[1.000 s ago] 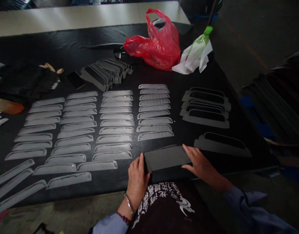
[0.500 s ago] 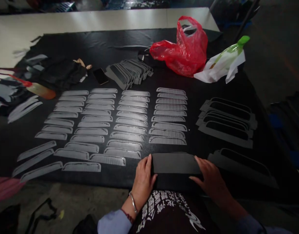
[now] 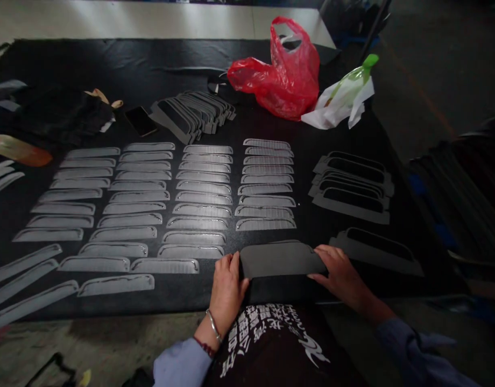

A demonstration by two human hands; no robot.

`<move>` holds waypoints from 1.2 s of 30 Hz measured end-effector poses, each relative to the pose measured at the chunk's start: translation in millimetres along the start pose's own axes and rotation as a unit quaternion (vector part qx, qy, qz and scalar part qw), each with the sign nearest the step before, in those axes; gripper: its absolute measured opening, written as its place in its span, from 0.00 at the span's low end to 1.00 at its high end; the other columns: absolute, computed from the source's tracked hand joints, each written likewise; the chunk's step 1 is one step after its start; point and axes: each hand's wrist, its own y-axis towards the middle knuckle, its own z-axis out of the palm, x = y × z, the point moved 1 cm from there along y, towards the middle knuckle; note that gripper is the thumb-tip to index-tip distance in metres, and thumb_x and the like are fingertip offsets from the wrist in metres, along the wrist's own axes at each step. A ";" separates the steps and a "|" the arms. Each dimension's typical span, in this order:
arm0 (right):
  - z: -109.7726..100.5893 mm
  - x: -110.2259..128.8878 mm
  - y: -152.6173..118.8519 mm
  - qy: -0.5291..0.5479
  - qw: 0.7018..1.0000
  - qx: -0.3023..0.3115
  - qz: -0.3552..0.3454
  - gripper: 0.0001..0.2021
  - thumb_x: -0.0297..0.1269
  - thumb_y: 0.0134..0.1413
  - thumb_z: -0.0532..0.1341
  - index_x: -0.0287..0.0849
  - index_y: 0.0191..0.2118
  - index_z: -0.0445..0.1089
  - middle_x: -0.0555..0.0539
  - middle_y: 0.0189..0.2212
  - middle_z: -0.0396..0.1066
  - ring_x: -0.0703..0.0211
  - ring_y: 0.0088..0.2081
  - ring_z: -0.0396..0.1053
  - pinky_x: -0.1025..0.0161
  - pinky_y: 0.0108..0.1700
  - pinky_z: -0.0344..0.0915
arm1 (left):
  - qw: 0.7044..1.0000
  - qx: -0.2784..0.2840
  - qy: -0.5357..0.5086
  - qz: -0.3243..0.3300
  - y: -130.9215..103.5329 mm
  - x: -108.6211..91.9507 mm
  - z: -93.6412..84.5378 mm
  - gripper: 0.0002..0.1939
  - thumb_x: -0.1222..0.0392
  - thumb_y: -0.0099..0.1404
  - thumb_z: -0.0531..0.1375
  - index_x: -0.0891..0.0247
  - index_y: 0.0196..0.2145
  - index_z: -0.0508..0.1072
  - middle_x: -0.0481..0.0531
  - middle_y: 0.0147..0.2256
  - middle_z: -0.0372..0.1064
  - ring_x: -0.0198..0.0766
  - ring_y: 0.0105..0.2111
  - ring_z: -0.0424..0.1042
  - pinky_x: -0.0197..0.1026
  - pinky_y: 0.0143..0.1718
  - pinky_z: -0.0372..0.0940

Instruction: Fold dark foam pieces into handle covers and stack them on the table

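Observation:
A dark grey flat panel with rounded upper corners (image 3: 282,259) lies across the near edge of the table, with the edge of another layer just showing behind its top. My left hand (image 3: 226,282) grips its left end between thumb and fingers. At the opposite end, my right hand (image 3: 340,271) pinches the right corner. Just left of my left hand are rows of grey curved-top strips (image 3: 199,223), each with a shiny dark line along its upper edge. Right of my right hand rests a dark grey cut-out frame piece (image 3: 376,258).
Overlapping frame pieces (image 3: 352,207) lie at the right, and another fanned pile (image 3: 199,110) sits farther back. Behind are a phone (image 3: 140,121), a red plastic bag (image 3: 288,80) and a white-and-green bag (image 3: 344,99). An orange-tipped bottle (image 3: 23,150) lies at far left.
The view has swung to the right, so the table's contents sit farther left in the picture. Both hands keep hold of the grey panel, which appears slightly more tilted.

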 end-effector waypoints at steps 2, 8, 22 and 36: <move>-1.1 1.9 2.1 0.003 1.000 -0.003 0.001 0.23 0.44 0.48 0.62 0.39 0.48 0.62 0.37 0.46 0.65 0.45 0.47 0.62 0.49 0.49 0.62 | 1.000 0.005 0.006 0.004 1.1 0.1 -0.3 0.31 0.69 0.53 0.61 0.66 0.54 0.58 0.59 0.46 0.59 0.48 0.44 0.59 0.52 0.48 0.62; -4.4 7.1 9.8 -0.017 1.000 0.014 0.015 0.24 0.45 0.43 0.65 0.37 0.46 0.63 0.37 0.44 0.64 0.44 0.46 0.62 0.50 0.47 0.62 | 1.000 0.008 0.015 0.014 1.0 1.2 -0.3 0.31 0.69 0.52 0.62 0.65 0.54 0.60 0.58 0.46 0.59 0.48 0.45 0.59 0.52 0.48 0.62; -2.1 12.8 10.2 -0.064 0.997 0.029 -0.015 0.18 0.47 0.50 0.61 0.40 0.41 0.63 0.39 0.38 0.66 0.46 0.40 0.64 0.53 0.40 0.65 | 0.999 0.026 0.025 0.004 1.0 -0.8 -2.3 0.29 0.68 0.54 0.61 0.65 0.53 0.59 0.58 0.46 0.61 0.47 0.45 0.59 0.51 0.47 0.62; 11.3 0.8 8.3 -0.025 0.999 0.004 -0.021 0.24 0.51 0.51 0.60 0.38 0.48 0.60 0.37 0.42 0.66 0.44 0.45 0.65 0.49 0.46 0.65 | 1.000 0.023 0.012 -0.012 -2.7 -0.3 -0.9 0.29 0.69 0.56 0.58 0.66 0.56 0.57 0.60 0.48 0.59 0.47 0.46 0.58 0.51 0.50 0.61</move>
